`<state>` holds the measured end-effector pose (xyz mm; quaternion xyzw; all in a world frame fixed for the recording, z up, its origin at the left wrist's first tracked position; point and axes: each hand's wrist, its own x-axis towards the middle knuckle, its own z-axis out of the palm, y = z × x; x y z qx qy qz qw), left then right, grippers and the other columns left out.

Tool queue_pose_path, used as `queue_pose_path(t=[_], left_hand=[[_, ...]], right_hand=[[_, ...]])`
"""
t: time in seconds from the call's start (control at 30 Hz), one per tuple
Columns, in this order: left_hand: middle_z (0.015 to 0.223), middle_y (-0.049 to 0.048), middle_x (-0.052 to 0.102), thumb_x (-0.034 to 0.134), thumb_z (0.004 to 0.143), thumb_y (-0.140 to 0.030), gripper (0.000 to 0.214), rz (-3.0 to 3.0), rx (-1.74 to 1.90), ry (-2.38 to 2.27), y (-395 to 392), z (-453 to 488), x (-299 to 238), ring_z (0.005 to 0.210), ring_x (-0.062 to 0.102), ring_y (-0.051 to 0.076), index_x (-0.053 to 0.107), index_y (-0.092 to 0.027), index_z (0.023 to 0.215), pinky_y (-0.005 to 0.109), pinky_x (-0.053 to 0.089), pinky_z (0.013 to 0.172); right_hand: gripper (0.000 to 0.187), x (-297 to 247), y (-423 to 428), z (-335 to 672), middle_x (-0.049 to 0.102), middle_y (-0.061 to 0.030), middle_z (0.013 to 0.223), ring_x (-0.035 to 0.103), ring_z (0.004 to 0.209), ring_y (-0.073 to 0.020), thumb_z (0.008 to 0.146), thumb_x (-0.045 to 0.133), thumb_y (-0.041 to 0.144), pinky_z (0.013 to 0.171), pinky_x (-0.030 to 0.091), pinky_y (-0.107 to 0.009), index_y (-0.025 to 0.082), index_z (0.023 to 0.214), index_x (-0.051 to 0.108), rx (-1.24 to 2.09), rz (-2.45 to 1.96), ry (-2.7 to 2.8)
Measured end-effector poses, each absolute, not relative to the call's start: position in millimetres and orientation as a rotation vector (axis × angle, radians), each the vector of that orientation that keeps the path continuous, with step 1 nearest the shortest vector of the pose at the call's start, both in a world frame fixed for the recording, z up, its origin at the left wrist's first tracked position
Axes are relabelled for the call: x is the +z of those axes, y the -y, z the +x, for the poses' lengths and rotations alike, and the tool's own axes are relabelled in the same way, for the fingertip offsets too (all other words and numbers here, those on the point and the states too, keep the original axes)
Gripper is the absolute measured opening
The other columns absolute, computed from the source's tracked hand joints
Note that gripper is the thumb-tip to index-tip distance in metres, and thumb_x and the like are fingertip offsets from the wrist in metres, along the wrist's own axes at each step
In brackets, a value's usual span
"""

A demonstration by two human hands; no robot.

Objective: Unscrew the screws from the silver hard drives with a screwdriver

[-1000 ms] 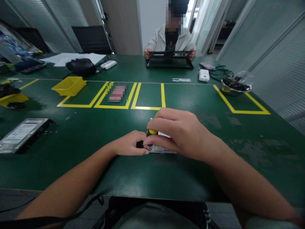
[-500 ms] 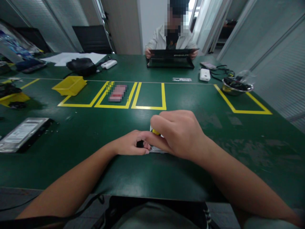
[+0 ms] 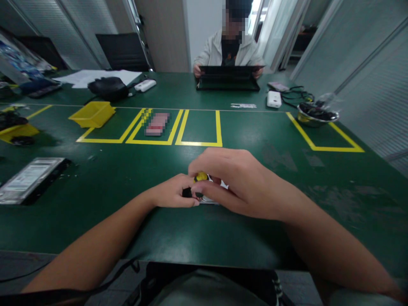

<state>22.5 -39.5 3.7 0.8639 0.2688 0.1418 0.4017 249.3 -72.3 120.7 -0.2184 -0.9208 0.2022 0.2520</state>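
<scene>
At the near middle of the green bench (image 3: pixel 159 236), I list one silvery metal piece (image 3: pixel 211 201), lying flat, mostly hidden under the hands. Item: left hand (image 3: pixel 174 191), resting at the piece's left side, fingers curled, thumb forward; whether its grip is clamped on the piece, I cannot tell. Item: right hand (image 3: pixel 237 182), above the piece, its grip clamped, thumb and fingers, on a yellow-and-black handle (image 3: pixel 201 177); I cannot make out the lower end.

Bench, left: one flat labelled device (image 3: pixel 33 180), silver above and black along its side, small bits scattered just beside it. Beyond: one yellow tray (image 3: pixel 92 115), overlapping a yellow tape outline; one pinkish item (image 3: pixel 157 124), blurred, within the next outline.

Bench, far right: one metal bowl (image 3: pixel 310 122) of dark contents, partly across another tape outline; one white device (image 3: pixel 274 99), near black cables (image 3: pixel 296 95).

Bench, far left: white sheets (image 3: pixel 75 77), one black pouch (image 3: pixel 108 88), a second small white device (image 3: pixel 145 86).

Far side: one co-worker (image 3: pixel 212 53) in a pale jacket, both hands on a black panel (image 3: pixel 229 71), held over a black frame (image 3: pixel 228 88).
</scene>
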Motion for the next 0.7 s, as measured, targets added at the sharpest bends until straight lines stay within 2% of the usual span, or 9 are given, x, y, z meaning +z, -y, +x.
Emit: queue_pose_path(t=[0.17, 0.33, 0.7], left_hand=[[0.09, 0.0025, 0.071, 0.065, 0.085, -0.033, 0.018, 2.219, 0.295, -0.671, 37.9, 20.8, -0.8, 0.085, 0.065, 0.019, 0.067, -0.016, 0.09, 0.029, 0.05, 0.081], [0.089, 0.0028, 0.07, 0.066, 0.084, -0.028, 0.015, 2.187, 0.326, -0.645, 38.0, 22.1, -0.4, 0.08, 0.065, 0.017, 0.067, -0.015, 0.092, 0.028, 0.051, 0.077], [0.087, 0.0023, 0.069, 0.068, 0.083, -0.027, 0.013, 2.22, 0.353, -0.635, 37.8, 22.0, -0.6, 0.08, 0.063, 0.016, 0.065, -0.014, 0.088, 0.026, 0.048, 0.073]], right_hand=[[0.024, 126.9, 72.2, 255.5, 0.067, -0.0059, 0.108, 0.06, 0.1, -0.013, 0.093, 0.045, 0.006, 0.091, 0.045, -0.025, 0.012, 0.105, 0.064, 0.67, -0.468, 2.532], [0.035, 129.1, 69.9, 258.5, 0.065, -0.0072, 0.122, 0.058, 0.115, -0.012, 0.09, 0.044, -0.002, 0.102, 0.043, -0.026, 0.014, 0.112, 0.065, 0.68, -0.422, 2.567], [0.02, 127.4, 68.6, 259.4, 0.066, -0.0059, 0.102, 0.058, 0.095, -0.0132, 0.096, 0.051, 0.012, 0.087, 0.044, -0.026, 0.011, 0.109, 0.067, 0.538, -0.517, 2.538]])
